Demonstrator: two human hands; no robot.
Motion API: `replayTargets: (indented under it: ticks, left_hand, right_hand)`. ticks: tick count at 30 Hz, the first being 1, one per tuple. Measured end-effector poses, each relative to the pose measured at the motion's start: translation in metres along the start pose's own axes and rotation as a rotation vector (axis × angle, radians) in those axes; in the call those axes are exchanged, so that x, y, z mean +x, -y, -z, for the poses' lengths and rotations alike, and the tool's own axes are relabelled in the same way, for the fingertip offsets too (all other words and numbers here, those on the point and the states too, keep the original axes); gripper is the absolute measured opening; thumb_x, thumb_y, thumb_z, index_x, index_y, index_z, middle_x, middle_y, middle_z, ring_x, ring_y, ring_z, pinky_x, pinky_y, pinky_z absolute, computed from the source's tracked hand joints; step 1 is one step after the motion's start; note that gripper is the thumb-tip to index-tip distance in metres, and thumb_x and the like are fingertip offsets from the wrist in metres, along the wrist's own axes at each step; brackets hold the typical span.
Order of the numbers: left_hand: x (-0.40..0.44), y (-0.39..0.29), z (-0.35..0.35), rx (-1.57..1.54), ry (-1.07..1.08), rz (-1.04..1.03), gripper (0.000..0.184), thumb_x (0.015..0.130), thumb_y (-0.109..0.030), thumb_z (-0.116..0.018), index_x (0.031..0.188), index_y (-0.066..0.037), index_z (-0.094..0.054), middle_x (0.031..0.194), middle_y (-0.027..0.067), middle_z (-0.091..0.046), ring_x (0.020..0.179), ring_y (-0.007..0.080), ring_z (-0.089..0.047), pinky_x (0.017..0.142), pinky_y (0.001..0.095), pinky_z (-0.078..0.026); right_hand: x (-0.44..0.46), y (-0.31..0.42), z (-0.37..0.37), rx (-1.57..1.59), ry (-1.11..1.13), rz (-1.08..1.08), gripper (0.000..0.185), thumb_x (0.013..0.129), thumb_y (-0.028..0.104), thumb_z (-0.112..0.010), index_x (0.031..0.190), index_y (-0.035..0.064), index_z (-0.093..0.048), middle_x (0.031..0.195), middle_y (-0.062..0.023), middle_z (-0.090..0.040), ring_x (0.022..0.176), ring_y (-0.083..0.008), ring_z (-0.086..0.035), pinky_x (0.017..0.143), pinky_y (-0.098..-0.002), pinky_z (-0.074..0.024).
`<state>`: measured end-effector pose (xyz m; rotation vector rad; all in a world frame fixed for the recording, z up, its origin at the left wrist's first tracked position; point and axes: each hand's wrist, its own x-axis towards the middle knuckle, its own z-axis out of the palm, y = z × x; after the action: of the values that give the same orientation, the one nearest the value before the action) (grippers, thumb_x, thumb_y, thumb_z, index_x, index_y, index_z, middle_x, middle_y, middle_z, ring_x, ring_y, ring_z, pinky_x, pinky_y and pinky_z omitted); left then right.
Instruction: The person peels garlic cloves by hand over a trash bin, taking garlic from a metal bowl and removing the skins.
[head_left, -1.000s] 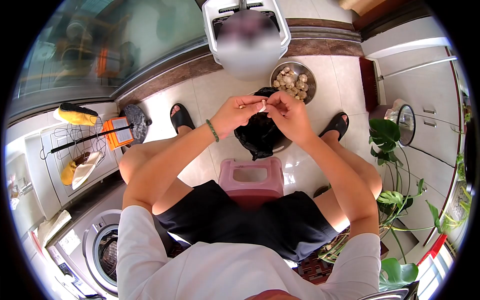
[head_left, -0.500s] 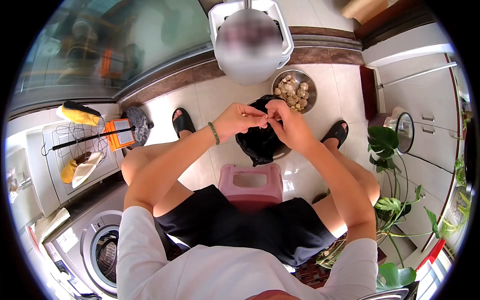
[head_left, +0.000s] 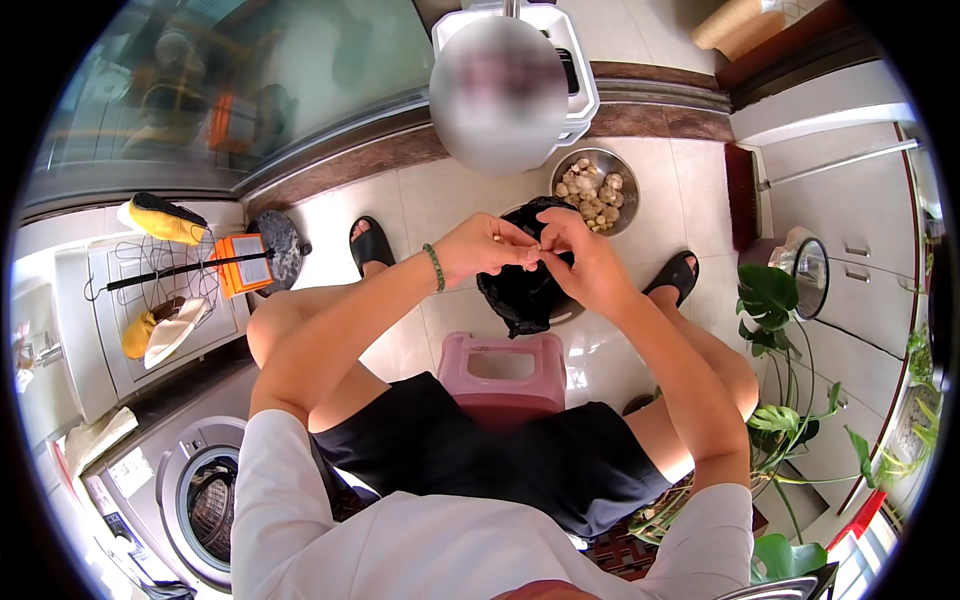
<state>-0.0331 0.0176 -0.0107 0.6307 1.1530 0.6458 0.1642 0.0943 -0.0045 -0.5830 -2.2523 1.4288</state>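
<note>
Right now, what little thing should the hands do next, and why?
Maybe the right hand should tug gently away from the left hand: they seem to pinch a small pale piece between them, and the open black bag below could catch scraps.

- White T-shirt with short, loose sleeves
- Black shorts end above the knees
- Green beaded bracelet on the wrist of the left hand
- Black open-toed slides on both feet

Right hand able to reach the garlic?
Probably yes: the garlic lies in an open bowl near the right hand, nothing visibly between, though that hand is pinching beside the left hand.
</note>
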Motion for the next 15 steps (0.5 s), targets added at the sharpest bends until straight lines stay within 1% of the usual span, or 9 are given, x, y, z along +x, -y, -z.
replayTargets:
  ticks: [2, 5, 9, 12, 15]
  left_hand:
    - [-0.0003, -0.0001, 0.0004, -0.037, 0.006, 0.001, 0.03, 0.085, -0.027, -0.073, 0.105, -0.004, -0.07, 0.087, 0.0021, -0.07, 0.066, 0.002, -0.049, 0.054, 0.0189, -0.033]
    - [-0.0026, -0.0033, -0.0007, -0.022, 0.004, -0.009, 0.03, 0.086, -0.026, -0.073, 0.105, -0.004, -0.07, 0.087, 0.0025, -0.07, 0.066, 0.0021, -0.049, 0.054, 0.0188, -0.033]
    - [-0.0035, -0.0036, -0.0008, -0.016, 0.003, -0.007, 0.03, 0.086, -0.025, -0.072, 0.106, -0.003, -0.07, 0.087, 0.0026, -0.07, 0.065, 0.002, -0.048, 0.053, 0.0187, -0.032]
    - [-0.0036, -0.0025, -0.0014, 0.015, 0.006, -0.028, 0.03, 0.087, -0.025, -0.071, 0.107, -0.003, -0.07, 0.087, 0.0026, -0.07, 0.065, 0.0022, -0.051, 0.052, 0.0186, -0.033]
    - [-0.001, 0.0028, -0.0026, 0.083, -0.007, -0.078, 0.03, 0.088, -0.025, -0.07, 0.108, -0.003, -0.07, 0.088, 0.0028, -0.071, 0.067, 0.0026, -0.053, 0.053, 0.019, -0.035]
  right_hand:
    - [0.0009, 0.0003, 0.0002, 0.09, -0.008, -0.031, 0.049, 0.081, -0.007, -0.063, 0.122, 0.0084, -0.043, 0.082, -0.0088, -0.059, 0.074, -0.027, -0.065, 0.068, -0.0344, -0.0549]
    - [0.0029, 0.0016, 0.0027, 0.043, 0.043, -0.028, 0.051, 0.081, -0.007, -0.063, 0.125, 0.0084, -0.042, 0.083, -0.0087, -0.059, 0.074, -0.0265, -0.064, 0.069, -0.0334, -0.0542]
    - [0.0042, 0.0032, 0.0016, 0.064, 0.04, -0.067, 0.054, 0.081, -0.008, -0.063, 0.127, 0.0087, -0.042, 0.082, -0.0086, -0.058, 0.074, -0.0266, -0.063, 0.069, -0.0337, -0.0534]
    - [0.0058, 0.0042, 0.0024, 0.053, 0.064, -0.089, 0.055, 0.079, -0.01, -0.062, 0.128, 0.0088, -0.043, 0.081, -0.0093, -0.057, 0.073, -0.0271, -0.062, 0.068, -0.0347, -0.0525]
    - [0.0061, 0.0039, 0.0022, 0.022, 0.092, -0.066, 0.055, 0.077, -0.011, -0.06, 0.127, 0.0082, -0.046, 0.081, -0.0098, -0.057, 0.071, -0.0275, -0.061, 0.068, -0.0352, -0.0517]
